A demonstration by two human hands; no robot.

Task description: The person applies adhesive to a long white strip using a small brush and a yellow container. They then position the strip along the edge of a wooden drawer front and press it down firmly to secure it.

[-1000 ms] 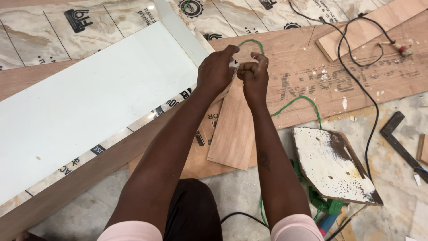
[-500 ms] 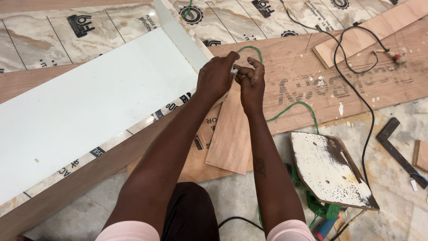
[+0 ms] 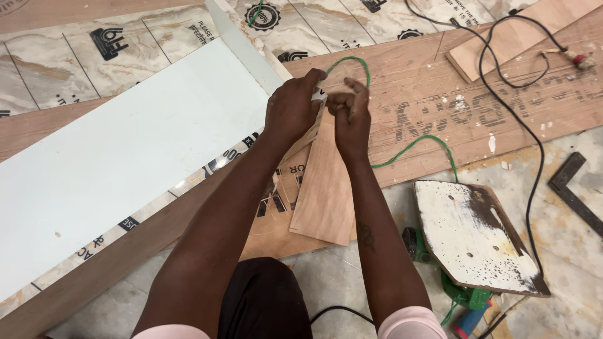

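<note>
**Both hands pinched on a small pale piece at a green cable, above a plywood offcut**

Head view, looking down along both forearms. Left hand (image 3: 294,108) and right hand (image 3: 352,114) are raised side by side, nearly touching, over the floor work area.

Grip, left: fingers curled in, thumb and forefinger closed narrowly on a small pale piece (image 3: 319,95) between the two hands. What the piece is cannot be told; it is mostly hidden by the fingers.

Grip, right: fingers bent tight, fingertips pressed together toward the same piece. Whether they actually hold it or the cable cannot be told.

Green cable (image 3: 352,63) arcs up from between the hands, passes behind the right hand, reappears at the right forearm (image 3: 418,143) and runs down toward the paint-spattered white board (image 3: 465,235) at lower right.

Directly under the hands: a narrow plywood offcut (image 3: 323,194), lying flat, long axis pointing away from the person, resting partly on a larger printed brown board (image 3: 276,207).

Surroundings:
- Long white panel (image 3: 125,157) to the left, lying on wrapped sheets printed in a marble pattern (image 3: 56,63).
- Wide plywood sheet (image 3: 502,94) with faded stencilling beyond the hands.
- Black cord (image 3: 502,81) looping across that sheet and down the right side.
- Dark metal square (image 3: 575,191) on the concrete floor at far right, well apart from the hands.
- Green tool body (image 3: 465,295) showing under the white board's near edge.
</note>
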